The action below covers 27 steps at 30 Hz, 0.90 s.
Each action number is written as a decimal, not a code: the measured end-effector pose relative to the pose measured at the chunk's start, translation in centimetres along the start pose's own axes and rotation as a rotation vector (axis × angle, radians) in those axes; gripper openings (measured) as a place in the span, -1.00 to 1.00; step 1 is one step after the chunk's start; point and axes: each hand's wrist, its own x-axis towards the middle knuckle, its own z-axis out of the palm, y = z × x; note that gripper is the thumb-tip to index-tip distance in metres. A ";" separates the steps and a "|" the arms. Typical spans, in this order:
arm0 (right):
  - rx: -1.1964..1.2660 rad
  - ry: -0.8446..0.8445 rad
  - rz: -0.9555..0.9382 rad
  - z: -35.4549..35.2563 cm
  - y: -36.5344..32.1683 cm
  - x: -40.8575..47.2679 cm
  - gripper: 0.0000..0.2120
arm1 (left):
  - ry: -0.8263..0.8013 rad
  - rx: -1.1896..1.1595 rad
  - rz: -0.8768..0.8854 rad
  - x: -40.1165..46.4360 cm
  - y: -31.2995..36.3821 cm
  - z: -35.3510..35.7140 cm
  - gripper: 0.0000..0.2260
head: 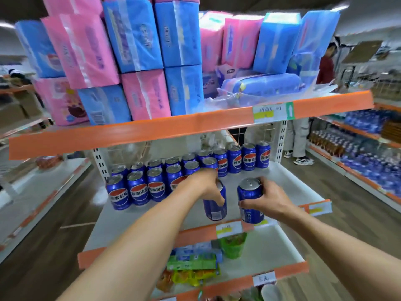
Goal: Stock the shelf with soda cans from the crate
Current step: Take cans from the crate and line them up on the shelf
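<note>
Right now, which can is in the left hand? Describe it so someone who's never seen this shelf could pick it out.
Find the white middle shelf under the orange-edged shelf of pink and blue packs, where blue soda cans stand in rows. Just right of the front row, two cans are being held. The left hand grips the left can from above, and unlike its upright neighbours it tilts and shows a barcode.

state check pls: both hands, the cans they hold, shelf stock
left hand: grip from above on a blue can, over the shelf
left can: held, tilted, not set down
right hand: grip round a can's side
right can: held, near upright
shelved cans: upright, in rows
middle shelf: right front bare
</note>
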 end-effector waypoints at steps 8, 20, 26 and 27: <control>-0.072 -0.031 0.067 0.1 1.1 5.2 -0.40 | -0.019 0.030 0.014 6.0 1.5 -0.6 -0.58; -0.074 -0.016 0.121 1.7 1.1 7.9 -0.43 | 0.032 0.063 0.241 12.2 0.8 -0.2 -0.61; -0.084 -0.022 0.129 1.8 1.1 8.2 -0.42 | 0.029 0.044 0.289 14.2 0.8 0.1 -0.67; -0.086 -0.034 0.130 1.7 1.1 8.2 -0.41 | 0.021 0.056 0.289 14.4 0.9 0.0 -0.65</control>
